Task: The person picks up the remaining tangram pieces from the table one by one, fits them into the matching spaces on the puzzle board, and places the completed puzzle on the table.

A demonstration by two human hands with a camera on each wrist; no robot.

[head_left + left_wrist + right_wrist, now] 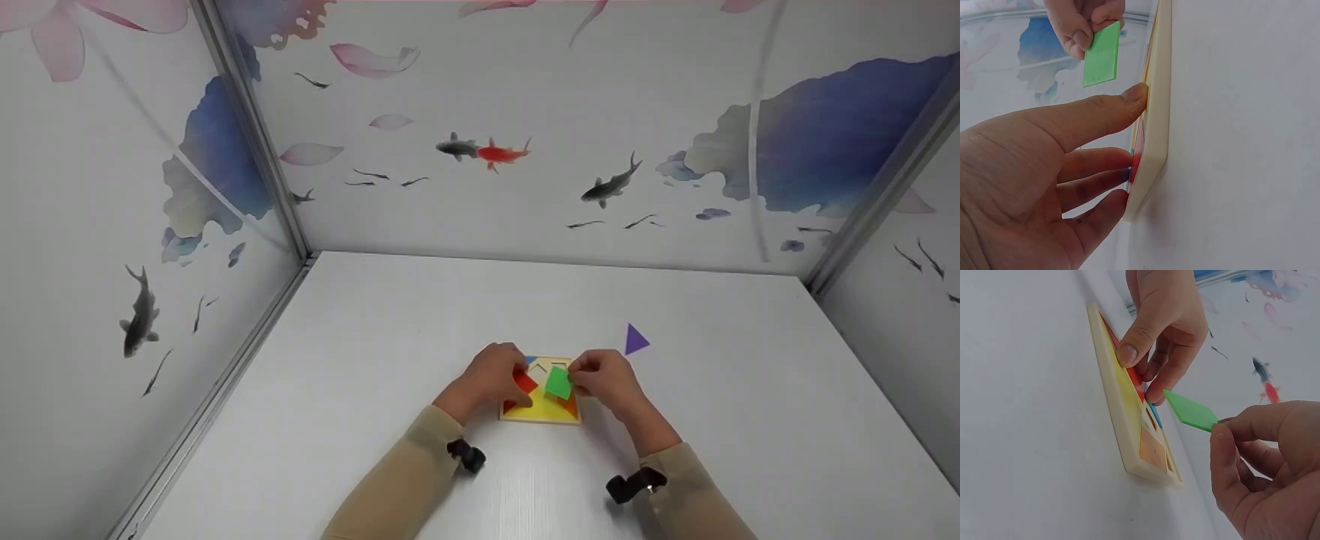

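Observation:
A tangram puzzle board with a wooden rim (538,421) lies on the table and carries yellow (543,409), red (526,381), orange (1153,449) and blue (1155,415) pieces. Bare recesses show on its far right part. My left hand (489,373) rests its fingertips on the board's left side, thumb on the near part and fingers on or beside the red piece. Between thumb and forefinger my right hand (611,381) pinches a green parallelogram piece (557,383) by one corner. That piece is tilted above the board, apart from it in the right wrist view.
A purple triangle piece (636,340) lies on the white table (375,337) beyond my right hand. Walls printed with fish and petals (525,90) enclose the table at the back and sides. Black wrist cameras (636,485) sit on both sleeves.

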